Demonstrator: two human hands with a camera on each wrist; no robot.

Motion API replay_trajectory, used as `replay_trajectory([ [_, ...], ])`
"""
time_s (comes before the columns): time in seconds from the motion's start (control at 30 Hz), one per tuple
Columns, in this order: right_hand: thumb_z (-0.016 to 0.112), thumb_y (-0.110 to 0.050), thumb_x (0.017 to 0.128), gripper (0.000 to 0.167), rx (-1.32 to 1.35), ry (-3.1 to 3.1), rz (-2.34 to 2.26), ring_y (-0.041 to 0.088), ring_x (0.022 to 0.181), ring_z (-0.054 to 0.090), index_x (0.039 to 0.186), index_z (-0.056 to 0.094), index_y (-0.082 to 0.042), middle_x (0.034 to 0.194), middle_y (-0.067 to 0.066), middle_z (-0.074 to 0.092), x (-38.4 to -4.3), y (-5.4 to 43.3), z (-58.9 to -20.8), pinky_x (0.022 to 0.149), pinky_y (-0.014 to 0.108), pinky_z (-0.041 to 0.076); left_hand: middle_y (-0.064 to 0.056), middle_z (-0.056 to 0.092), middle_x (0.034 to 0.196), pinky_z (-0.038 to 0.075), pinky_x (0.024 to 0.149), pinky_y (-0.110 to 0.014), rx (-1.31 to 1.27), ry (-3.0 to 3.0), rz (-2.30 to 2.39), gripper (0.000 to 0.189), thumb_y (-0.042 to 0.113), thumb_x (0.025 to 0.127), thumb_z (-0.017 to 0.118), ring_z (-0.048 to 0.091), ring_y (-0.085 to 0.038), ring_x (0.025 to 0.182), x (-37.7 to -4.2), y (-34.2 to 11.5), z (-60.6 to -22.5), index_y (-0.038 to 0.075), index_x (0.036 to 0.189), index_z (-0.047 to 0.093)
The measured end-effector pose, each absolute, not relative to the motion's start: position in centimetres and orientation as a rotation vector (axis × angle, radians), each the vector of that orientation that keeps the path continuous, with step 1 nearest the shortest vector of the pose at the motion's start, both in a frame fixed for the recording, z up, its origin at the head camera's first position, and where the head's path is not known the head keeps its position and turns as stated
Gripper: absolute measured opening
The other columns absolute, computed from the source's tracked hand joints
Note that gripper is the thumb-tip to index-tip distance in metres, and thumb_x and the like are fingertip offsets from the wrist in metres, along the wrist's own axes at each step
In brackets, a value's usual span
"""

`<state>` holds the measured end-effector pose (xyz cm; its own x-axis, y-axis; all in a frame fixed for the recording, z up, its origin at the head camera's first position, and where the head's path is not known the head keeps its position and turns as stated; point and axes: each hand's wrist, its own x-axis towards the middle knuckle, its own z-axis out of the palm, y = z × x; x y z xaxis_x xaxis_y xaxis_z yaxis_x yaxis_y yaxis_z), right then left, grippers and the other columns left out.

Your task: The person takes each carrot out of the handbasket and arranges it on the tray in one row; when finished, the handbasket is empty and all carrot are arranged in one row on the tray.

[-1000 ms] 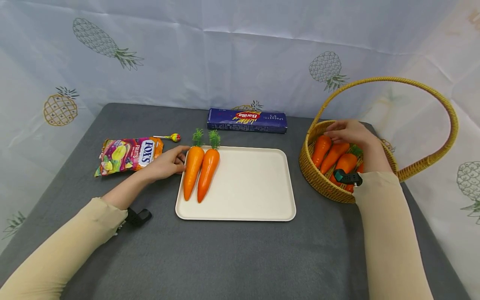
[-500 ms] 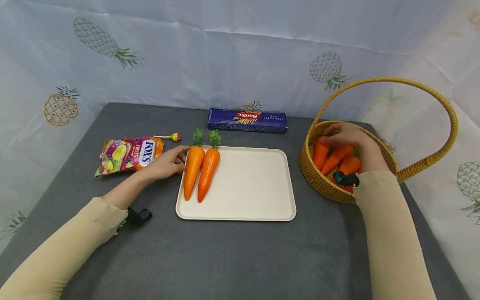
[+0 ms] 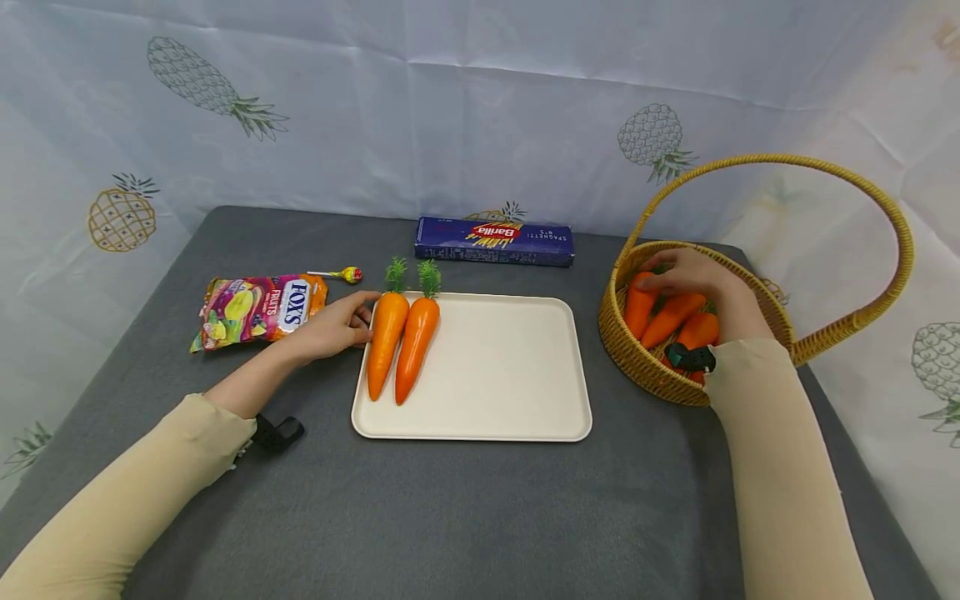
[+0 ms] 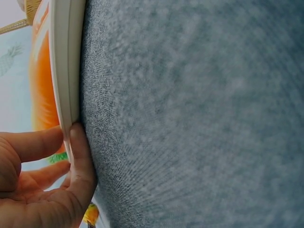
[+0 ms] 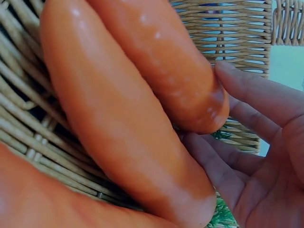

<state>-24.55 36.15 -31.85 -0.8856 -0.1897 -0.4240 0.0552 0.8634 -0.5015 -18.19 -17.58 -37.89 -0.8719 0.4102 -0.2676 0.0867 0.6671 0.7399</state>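
Note:
Two orange carrots with green tops, one on the left (image 3: 387,342) and one beside it (image 3: 417,350), lie side by side on a cream tray (image 3: 510,375). My left hand (image 3: 333,327) pinches the tray's left rim between thumb and fingers, as the left wrist view shows. Inside a wicker basket (image 3: 652,381) on the right, my right hand (image 3: 693,275) grips the thick end of a carrot (image 5: 185,76), thumb on one side and fingers on the other. Another carrot (image 5: 128,114) lies right against those fingers, among several in the basket.
A Fox's candy bag (image 3: 255,311) and a lollipop (image 3: 349,274) lie left of the tray. Behind it is a blue Barilla spaghetti box (image 3: 491,242). The basket's tall handle (image 3: 906,242) arches over my right forearm. A pineapple-print curtain (image 3: 480,125) hangs at the table's back.
My right hand has lowered slightly into the basket and closed round the leftmost carrot's top; the carrots there shifted a little. The left hand and tray have stayed put.

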Motion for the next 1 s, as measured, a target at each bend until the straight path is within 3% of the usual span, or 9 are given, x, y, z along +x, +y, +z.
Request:
replay_trajectory([
  [0.3,0.061,-0.041,0.095,0.069,-0.101,2.523,-0.723,0.044,0.125,0.056,0.144,0.041,0.003,0.149,0.028,0.039,-24.93,36.06,-32.25,0.102,0.051,0.048,-0.019,0.052,0.111,0.045,0.073,-0.028,0.384,2.466,1.071,0.066,0.005,0.093,0.055,0.051,-0.023,0.087,-18.18,-17.55,-37.90,-0.003,0.152,0.027],
  [1.0,0.066,-0.041,0.092,0.066,-0.025,2.523,-0.883,0.023,0.108,0.067,0.139,0.047,0.001,0.134,0.017,0.052,-24.60,36.31,-32.39,0.099,0.045,0.052,-0.019,0.051,0.111,0.046,0.074,-0.027,0.386,2.467,1.070,0.065,0.006,0.093,0.056,0.051,-0.024,0.089,-18.17,-17.58,-37.94,-0.003,0.151,0.028],
])
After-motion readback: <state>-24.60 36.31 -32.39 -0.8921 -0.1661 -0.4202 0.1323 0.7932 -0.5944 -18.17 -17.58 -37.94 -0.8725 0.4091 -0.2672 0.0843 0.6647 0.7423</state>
